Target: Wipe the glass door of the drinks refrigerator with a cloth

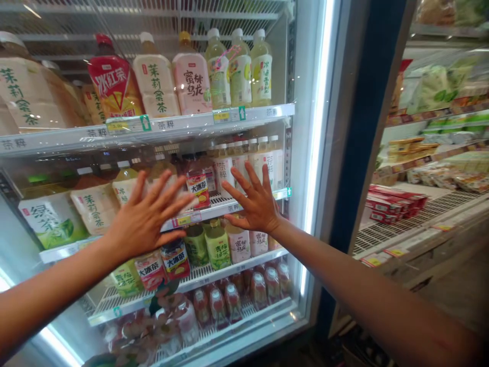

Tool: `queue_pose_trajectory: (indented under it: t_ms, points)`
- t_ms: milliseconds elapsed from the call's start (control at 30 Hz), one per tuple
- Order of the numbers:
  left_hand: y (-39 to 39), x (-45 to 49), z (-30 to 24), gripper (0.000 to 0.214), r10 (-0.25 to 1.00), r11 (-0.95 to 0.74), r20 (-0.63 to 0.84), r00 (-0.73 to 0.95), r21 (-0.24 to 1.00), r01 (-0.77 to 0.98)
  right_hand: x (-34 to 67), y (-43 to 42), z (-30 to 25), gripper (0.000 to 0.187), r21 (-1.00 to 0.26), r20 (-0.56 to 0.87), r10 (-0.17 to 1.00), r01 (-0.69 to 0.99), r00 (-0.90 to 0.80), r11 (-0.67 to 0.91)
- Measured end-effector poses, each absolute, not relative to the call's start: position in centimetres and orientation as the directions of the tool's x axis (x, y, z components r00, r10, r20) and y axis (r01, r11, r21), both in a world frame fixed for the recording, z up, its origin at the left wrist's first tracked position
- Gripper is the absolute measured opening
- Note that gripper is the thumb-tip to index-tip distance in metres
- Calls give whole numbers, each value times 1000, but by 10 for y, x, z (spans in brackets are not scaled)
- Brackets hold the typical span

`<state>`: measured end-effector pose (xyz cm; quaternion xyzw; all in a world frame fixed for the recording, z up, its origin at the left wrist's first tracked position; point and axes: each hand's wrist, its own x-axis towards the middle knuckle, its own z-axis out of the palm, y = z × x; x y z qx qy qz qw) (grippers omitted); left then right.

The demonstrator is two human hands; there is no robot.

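Both my arms reach toward a lit drinks cooler with glass in front. My left hand (147,216), fingers spread, is in front of the middle shelf and holds nothing. My right hand (254,199) is likewise spread and bare, a little to the right. Whether either palm touches the glass I cannot tell. Between the hands stands an iced tea bottle (198,186) with a red, yellow and blue label. Behind my right hand are slim white-labelled bottles (277,160). A green tea bottle (51,216) stands left of my left hand.
Along the upper shelf stand a red-labelled bottle (114,84), a pink-labelled bottle (192,81) and several others. Shrink-wrapped bottles (217,306) fill part of the bottom shelf. A dark frame (367,117) divides the cooler from an open chilled shelf with red boxes (397,201).
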<state>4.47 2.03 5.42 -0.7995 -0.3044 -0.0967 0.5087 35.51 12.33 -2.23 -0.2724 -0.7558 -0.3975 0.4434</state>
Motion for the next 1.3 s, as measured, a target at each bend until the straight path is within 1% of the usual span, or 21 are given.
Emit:
queue_pose_trajectory:
  t_ms: [67,133,200,267,333,400,500,533,600,667,700,733,800,867,933,1000,1067,1100,1167,1233,1300]
  points:
    - [16,33,36,92,366,-375,319,874,-810,452,355,123,-22,95,372,886,38,757,-462,537]
    - [10,20,34,89,376,-391,281,883,-816,426,355,123,-22,95,383,889,8,751,-458,538]
    - [4,8,49,87,436,-318,413,800,-760,566,354,123,-22,94,390,891,-18,747,-453,539]
    - [-2,-3,65,85,480,-194,601,639,-638,745,353,122,-22,94,398,891,-38,739,-452,544]
    - [-8,-15,67,87,467,-134,686,559,-570,811,353,121,-22,94,395,893,-41,735,-449,551]
    - [-12,-27,53,91,447,-183,618,646,-644,743,352,121,-22,93,384,897,-32,738,-442,555]
    - [-16,-43,40,89,435,-292,413,801,-776,559,352,121,-22,92,394,896,-50,738,-441,548]
    - [-17,-47,44,87,449,-282,412,793,-777,563,352,121,-22,91,408,892,-68,733,-446,544]
    - [-18,-52,59,85,476,-188,527,704,-721,667,351,122,-22,89,438,883,-108,721,-457,537]
    - [-17,-54,68,86,462,-101,646,608,-643,759,350,122,-21,87,445,882,-124,715,-455,539]
    - [-17,-55,66,89,447,-90,667,596,-629,772,350,122,-21,87,442,883,-124,714,-453,543]
    - [-17,-55,59,92,439,-105,657,613,-640,761,350,122,-21,87,436,885,-119,714,-450,548]
    - [-18,-55,34,98,453,-185,548,703,-714,675,350,122,-21,88,430,887,-107,717,-449,549]
    - [-18,-54,14,93,461,-286,387,799,-787,546,350,123,-22,90,437,883,-106,716,-458,544]
    - [-17,-50,16,85,473,-308,338,814,-802,512,351,124,-22,91,434,882,-99,715,-460,548]
    - [-13,-43,37,84,482,-223,477,735,-745,629,351,124,-23,92,420,887,-85,717,-454,557]
    - [-8,-35,58,87,456,-126,641,617,-640,758,352,124,-23,92,408,892,-73,724,-446,556]
    - [-5,-31,63,90,442,-110,674,592,-614,781,352,124,-23,93,408,892,-72,727,-446,553]
    - [-3,-24,55,96,447,-138,623,642,-661,738,352,123,-23,94,408,892,-68,732,-446,546]
    - [-4,-20,37,97,471,-221,453,757,-770,599,352,123,-23,95,398,894,-52,737,-444,546]
    - [-4,-15,29,90,474,-290,316,822,-825,485,352,123,-23,96,390,896,-40,739,-443,549]
